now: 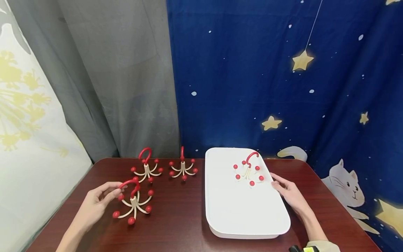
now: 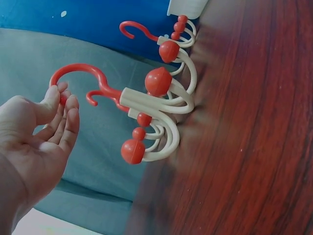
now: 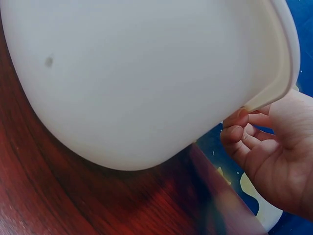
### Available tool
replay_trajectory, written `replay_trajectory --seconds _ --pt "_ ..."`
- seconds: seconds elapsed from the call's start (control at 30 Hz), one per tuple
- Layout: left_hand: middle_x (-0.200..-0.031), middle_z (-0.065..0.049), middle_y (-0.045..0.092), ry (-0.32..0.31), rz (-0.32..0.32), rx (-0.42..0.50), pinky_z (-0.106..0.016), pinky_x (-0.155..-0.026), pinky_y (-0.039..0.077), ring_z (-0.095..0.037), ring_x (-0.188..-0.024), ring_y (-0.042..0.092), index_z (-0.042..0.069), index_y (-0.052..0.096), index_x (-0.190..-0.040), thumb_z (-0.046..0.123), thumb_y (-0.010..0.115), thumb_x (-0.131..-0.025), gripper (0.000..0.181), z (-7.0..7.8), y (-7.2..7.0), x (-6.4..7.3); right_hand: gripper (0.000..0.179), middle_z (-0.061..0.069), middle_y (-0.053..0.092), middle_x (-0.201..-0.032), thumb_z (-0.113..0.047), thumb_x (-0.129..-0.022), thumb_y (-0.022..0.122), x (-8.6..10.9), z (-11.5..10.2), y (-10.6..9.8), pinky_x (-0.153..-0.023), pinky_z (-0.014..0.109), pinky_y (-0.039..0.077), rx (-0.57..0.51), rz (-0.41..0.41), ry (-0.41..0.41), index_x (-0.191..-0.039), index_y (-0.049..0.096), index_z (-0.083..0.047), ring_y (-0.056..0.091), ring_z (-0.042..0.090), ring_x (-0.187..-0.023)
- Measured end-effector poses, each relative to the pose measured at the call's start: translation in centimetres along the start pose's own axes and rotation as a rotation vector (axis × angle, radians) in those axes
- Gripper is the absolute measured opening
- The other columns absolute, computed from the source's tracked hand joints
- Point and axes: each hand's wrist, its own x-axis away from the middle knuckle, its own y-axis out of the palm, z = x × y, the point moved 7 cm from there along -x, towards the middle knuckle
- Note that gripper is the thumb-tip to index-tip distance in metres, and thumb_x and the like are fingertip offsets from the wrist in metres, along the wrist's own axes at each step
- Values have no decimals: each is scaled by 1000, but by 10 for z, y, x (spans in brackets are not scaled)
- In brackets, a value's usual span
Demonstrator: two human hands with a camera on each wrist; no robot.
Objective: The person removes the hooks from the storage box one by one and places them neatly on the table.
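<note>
Near the table's front left, my left hand point(image 1: 97, 202) pinches the red hook end of a multi-arm hanger point(image 1: 134, 202) between thumb and fingers. This hanger has cream arms curving up to red ball tips; it stands upright, its arms close to the tabletop in the left wrist view. My right hand point(image 1: 292, 196) grips the right rim of a white plastic bin point(image 1: 245, 213), fingertips curled at the rim in the right wrist view. Within the bin's outline, toward the far end, stands another such hanger point(image 1: 248, 172), its red hook upward.
Two more hangers stand at the back left of the dark red wooden table point(image 1: 179, 217): one hanger point(image 1: 146, 169) just behind the held one, the other hanger point(image 1: 183, 166) nearer the bin. A grey curtain point(image 1: 126, 87) and a blue starry curtain point(image 1: 239, 87) border the far edge.
</note>
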Motion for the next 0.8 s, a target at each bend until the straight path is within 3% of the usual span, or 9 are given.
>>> replay_trajectory --seconds 0.17,0.27,0.5,0.6,0.8 --pt "-106 6 74 -13 -41 61 -23 -78 56 -9 -88 71 -13 60 -119 -3 55 -102 21 -1 -1 0 56 30 60 -129 -26 -104 59 0 -1 0 -76 30 58 -4 -4 -6 -151 42 0 67 15 -92" --pt "-106 6 74 -13 -42 36 -21 -78 55 -11 -87 72 -12 60 -120 -1 53 -103 22 -1 -2 0 56 30 60 -130 -26 -104 59 0 -1 0 -76 30 58 -7 -4 -7 -151 42 0 67 15 -92" --pt "-102 2 73 -12 23 -151 -16 -81 51 -9 -90 69 -2 66 -120 10 52 -106 24 7 -4 -3 57 29 61 -128 -27 -104 59 0 -1 0 -76 30 58 -3 -8 -11 -151 42 0 67 14 -91" --pt "-102 -1 73 16 51 -145 -16 -81 52 -7 -91 69 -4 66 -120 10 50 -107 24 12 -4 -8 57 29 61 -127 -26 -104 59 0 0 0 -75 30 58 -9 -7 -14 -151 42 0 67 15 -91" --pt "-107 10 71 62 130 -115 -16 -83 51 -3 -96 67 -5 65 -120 7 50 -106 23 20 -6 -16 56 29 61 -129 -26 -104 59 0 1 0 -75 30 58 -10 -10 -20 -151 42 0 67 14 -91"
